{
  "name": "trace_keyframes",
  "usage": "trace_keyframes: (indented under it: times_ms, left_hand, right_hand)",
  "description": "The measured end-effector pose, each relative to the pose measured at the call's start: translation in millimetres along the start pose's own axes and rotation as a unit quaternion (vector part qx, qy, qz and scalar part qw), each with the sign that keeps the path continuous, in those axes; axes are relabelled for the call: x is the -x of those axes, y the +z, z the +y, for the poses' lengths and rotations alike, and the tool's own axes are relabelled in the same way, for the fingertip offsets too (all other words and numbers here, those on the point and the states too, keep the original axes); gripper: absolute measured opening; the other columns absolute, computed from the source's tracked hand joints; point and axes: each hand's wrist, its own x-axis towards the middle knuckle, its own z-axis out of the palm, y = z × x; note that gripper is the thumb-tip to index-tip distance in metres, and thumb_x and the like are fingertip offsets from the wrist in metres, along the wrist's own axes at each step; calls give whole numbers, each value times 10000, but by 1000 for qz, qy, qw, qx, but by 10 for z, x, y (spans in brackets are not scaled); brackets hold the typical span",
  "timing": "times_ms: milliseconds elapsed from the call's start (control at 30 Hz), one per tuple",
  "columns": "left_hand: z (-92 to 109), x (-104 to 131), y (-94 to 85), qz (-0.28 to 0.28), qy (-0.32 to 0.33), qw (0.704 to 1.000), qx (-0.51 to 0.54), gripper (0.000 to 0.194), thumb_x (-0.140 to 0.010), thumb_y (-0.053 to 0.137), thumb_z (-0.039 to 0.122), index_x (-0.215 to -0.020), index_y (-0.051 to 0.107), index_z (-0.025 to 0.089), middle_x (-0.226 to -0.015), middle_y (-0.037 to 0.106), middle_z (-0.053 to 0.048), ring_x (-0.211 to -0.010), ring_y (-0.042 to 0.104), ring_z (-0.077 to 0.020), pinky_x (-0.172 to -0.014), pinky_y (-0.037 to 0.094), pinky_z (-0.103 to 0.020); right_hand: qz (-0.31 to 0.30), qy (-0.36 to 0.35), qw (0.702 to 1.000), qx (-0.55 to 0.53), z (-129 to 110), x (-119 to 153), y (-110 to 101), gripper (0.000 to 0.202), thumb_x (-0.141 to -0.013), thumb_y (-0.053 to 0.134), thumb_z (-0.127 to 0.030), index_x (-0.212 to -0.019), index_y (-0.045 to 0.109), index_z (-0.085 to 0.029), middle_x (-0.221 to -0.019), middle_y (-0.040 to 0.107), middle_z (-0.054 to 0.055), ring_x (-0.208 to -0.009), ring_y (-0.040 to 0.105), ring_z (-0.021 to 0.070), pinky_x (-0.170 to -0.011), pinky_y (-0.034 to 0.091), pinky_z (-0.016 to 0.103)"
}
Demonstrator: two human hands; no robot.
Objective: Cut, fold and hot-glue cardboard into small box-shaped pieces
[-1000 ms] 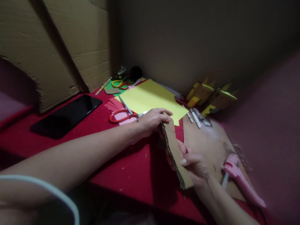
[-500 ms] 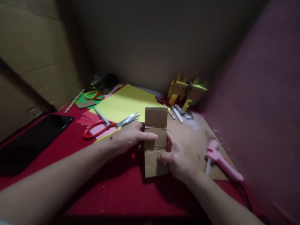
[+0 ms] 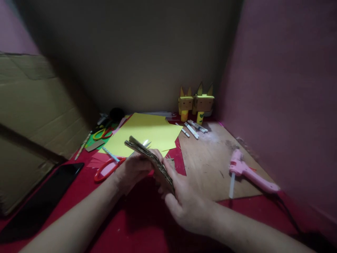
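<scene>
I've left hand [image 3: 135, 167] and right hand [image 3: 188, 203] curled round folded brown cardboard [image 3: 156, 162]! Pink glue gun [image 3: 254, 177], right edge of tan board [image 3: 202, 158].

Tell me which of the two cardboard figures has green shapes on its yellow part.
The cardboard figure on the right, nearer the pink wall: green shapes show on its yellow part. The left figure shows an orange patch instead.

Our left forearm [image 3: 86, 211] and right forearm [image 3: 244, 226] slant inward from the counter's [image 3: 126, 228] near edge; our left hand [image 3: 134, 168] and right hand [image 3: 186, 202] sit close together, both curled in a grip.
</scene>
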Motion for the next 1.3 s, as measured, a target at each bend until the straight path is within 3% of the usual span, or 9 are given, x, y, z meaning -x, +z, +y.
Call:
trace_keyframes:
  times_ms: [267, 367, 500, 600, 667, 833, 1033, 1200, 1300]
  left_hand:
    - [36, -16, 40, -5, 30, 999, -15, 140, -680, 787, 351, -656, 748, 219, -679, 622, -45, -626, 579, -177, -568, 506, -306]
    - [42, -26, 41, 2, 29, 1000, -11, 127, -638, 818, 314, -638, 745, 210, -666, 633, -41, -640, 595, -178, -588, 513, -301]
    - [68, -2, 88, 12, -19, 1000, -7, 183, -631, 817, 333, -673, 737, 174, -650, 667, -64, -562, 605, -203, -507, 499, -328]
    - [80, 18, 150, 39, -41, 998, -1, 207, -657, 798, 346, -740, 732, 168, -604, 676, -58, -459, 571, -182, -442, 461, -310]
    - [81, 18, 190, 67, -40, 997, -2, 191, -677, 787, 315, -778, 731, 163, -610, 686, -51, -448, 564, -160, -441, 447, -284]
    - [73, -6, 258, 156, -26, 987, -22, 233, -680, 789, 266, -877, 736, 152, -761, 738, -56, -620, 649, -175, -569, 499, -274]
    - [103, 21, 334, 215, -11, 975, -49, 305, -672, 797, 280, -939, 730, 149, -844, 761, -55, -787, 695, -219, -751, 540, -323]
    - [151, 33, 343, 229, -25, 972, -38, 353, -661, 800, 296, -963, 702, 140, -857, 738, -67, -759, 680, -216, -718, 545, -336]
    - [200, 17, 243, 265, 23, 962, -56, 423, -683, 786, 305, -1071, 655, 198, -846, 702, -16, -634, 621, -142, -573, 499, -256]
  right_hand:
    - [-13, 7, 1000, 16, 46, 29, 67, 952, -737, 472, -54, -1553, -7, -158, -1017, 593, 120, -863, 553, 241, -850, 492, 458]
    - [-2, 3, 1000, -18, 24, 31, 44, 930, -721, 493, -47, -1551, 93, -171, -1004, 599, 104, -845, 554, 224, -841, 493, 430]
    - [11, 33, 992, -119, 6, -3, 9, 741, -735, 511, -76, -1444, 360, -231, -895, 618, 47, -778, 580, 191, -759, 510, 376]
    - [-6, 130, 963, -234, 9, -66, -4, 532, -728, 526, -136, -1253, 484, -213, -745, 609, 5, -658, 610, 166, -664, 519, 349]
    - [-6, 184, 927, -327, 23, -107, -9, 480, -673, 554, -158, -1147, 491, -201, -774, 636, 12, -620, 642, 161, -629, 526, 342]
    - [3, 182, 864, -470, 103, -148, -34, 466, -611, 630, -170, -1063, 517, -173, -867, 696, 68, -681, 702, 212, -637, 553, 372]
    - [63, 174, 878, -442, 190, -181, -63, 415, -637, 806, -259, -993, 628, -144, -784, 713, 38, -652, 666, 160, -661, 523, 303]
    - [59, 184, 877, -441, 192, -207, -67, 396, -619, 814, -265, -957, 644, -150, -730, 716, 27, -556, 639, 150, -588, 519, 296]
    - [58, 211, 880, -422, 203, -215, -82, 361, -614, 798, -260, -925, 655, -145, -717, 714, 34, -538, 625, 155, -566, 513, 304]
